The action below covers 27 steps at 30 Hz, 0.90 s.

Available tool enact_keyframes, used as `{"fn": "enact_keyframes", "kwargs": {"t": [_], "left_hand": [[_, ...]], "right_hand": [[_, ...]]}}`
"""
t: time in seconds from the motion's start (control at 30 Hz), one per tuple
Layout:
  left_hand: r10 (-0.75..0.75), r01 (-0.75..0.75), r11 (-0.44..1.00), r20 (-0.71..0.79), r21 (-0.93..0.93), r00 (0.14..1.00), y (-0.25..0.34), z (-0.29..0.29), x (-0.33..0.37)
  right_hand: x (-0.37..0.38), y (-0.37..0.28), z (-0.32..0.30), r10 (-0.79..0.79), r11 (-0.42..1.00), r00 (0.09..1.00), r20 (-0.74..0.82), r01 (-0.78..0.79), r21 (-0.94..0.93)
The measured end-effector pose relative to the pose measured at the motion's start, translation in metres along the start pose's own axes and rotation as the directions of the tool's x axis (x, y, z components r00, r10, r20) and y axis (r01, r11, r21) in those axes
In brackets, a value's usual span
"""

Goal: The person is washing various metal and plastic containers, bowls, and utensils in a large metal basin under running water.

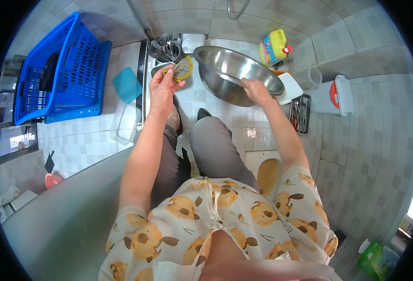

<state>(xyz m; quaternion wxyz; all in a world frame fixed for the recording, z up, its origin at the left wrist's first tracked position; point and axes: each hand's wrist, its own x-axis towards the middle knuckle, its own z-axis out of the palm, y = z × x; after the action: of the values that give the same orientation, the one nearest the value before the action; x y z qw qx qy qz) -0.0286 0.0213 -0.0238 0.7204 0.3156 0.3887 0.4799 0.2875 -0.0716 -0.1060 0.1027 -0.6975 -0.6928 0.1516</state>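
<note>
My right hand (257, 91) grips the near right rim of a large stainless steel bowl (232, 90). The bowl is tilted above the tiled floor, and part of its inside shows. Pinched in the fingers of my left hand (162, 90) is a sponge (184, 68), yellow at the edges with a greyish face. It is held just left of the bowl, apart from it. Behind the sponge, a container packed with forks and other cutlery (164, 48) stands near the wall, beside a rectangular metal pan (192, 43).
A blue plastic basket (63, 70) stands at the left, near a teal flat piece (127, 85) and a clear plastic container (125, 122). To the right are a yellow detergent jug (274, 48), a white board (290, 89), a utensil tray (300, 114) and a white, red-handled container (343, 96).
</note>
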Motion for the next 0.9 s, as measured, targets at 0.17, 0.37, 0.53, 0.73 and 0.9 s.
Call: {"fn": "enact_keyframes", "kwargs": {"t": [0.17, 0.37, 0.53, 0.73, 0.9], "left_hand": [[0.002, -0.002, 1.000, 0.004, -0.028, 1.000, 0.007, 0.002, 0.004], [-0.020, 0.021, 0.999, 0.014, -0.032, 1.000, 0.006, 0.013, 0.008], [-0.155, 0.155, 0.988, -0.058, 0.004, 0.986, 0.005, 0.040, 0.014], [-0.237, 0.229, 0.967, 0.055, 0.115, 0.970, -0.017, 0.092, 0.031], [-0.333, 0.290, 0.922, 0.140, 0.257, 0.933, -0.039, 0.114, 0.041]], "right_hand": [[-0.019, 0.002, 0.029, -0.043, 0.995, 0.986, 0.159, 0.056, -0.077], [-0.017, 0.029, 0.059, 0.075, 0.995, 0.919, 0.386, -0.041, -0.096], [0.001, 0.034, 0.078, 0.004, 0.993, 0.840, 0.543, 0.059, -0.098], [0.014, 0.042, 0.119, -0.163, 0.980, 0.853, 0.496, 0.196, -0.015], [0.020, 0.051, 0.130, -0.068, 0.995, 0.861, 0.504, 0.019, 0.103]]}}
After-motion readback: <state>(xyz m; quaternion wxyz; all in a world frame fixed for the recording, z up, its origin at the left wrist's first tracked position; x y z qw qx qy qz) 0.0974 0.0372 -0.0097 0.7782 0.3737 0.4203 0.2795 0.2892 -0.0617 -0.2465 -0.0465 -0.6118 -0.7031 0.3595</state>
